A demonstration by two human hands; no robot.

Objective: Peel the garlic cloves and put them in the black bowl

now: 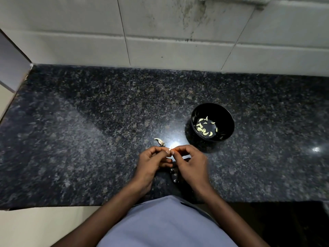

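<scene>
My left hand (153, 162) and my right hand (191, 163) meet fingertip to fingertip above the dark granite counter, both pinching one small pale garlic clove (171, 150), mostly hidden by the fingers. A black bowl (226, 114) stands to the upper right of my hands, with several peeled cloves (204, 128) in its bottom. One unpeeled clove (159, 141) lies on the counter just beyond my left hand.
The granite counter (89, 131) ends at a tiled wall (160, 32) behind and at an edge on the left. A few bits of garlic skin (174, 174) lie under my hands near the front edge.
</scene>
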